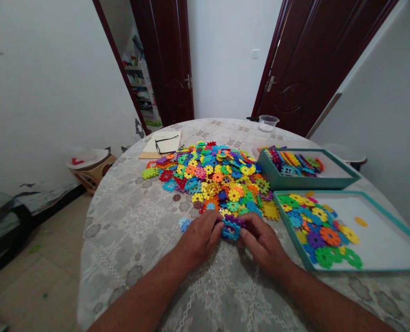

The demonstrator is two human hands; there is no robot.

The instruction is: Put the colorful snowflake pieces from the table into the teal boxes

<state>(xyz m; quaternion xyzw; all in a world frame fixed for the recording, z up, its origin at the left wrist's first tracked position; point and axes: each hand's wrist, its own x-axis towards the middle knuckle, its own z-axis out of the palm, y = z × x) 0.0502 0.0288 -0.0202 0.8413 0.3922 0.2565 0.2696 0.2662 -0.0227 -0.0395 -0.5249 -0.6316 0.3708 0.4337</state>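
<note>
Between my two hands is a small assembly of interlocking plastic pieces, blue in front with purple along the top. My left hand grips its left side, the thumb and fingers pressed together. The thumb and fingers of my right hand pinch its right side. Just beyond lies a big heap of colourful plastic gear and flower pieces. A few light-blue pieces sit beside my left hand. The far side of the assembly is hidden.
A teal box with sorted pieces stands at the right. Nearer is a teal-rimmed tray with loose pieces. Glasses rest on a notebook at the back left. A clear plastic bowl stands near the table's far edge.
</note>
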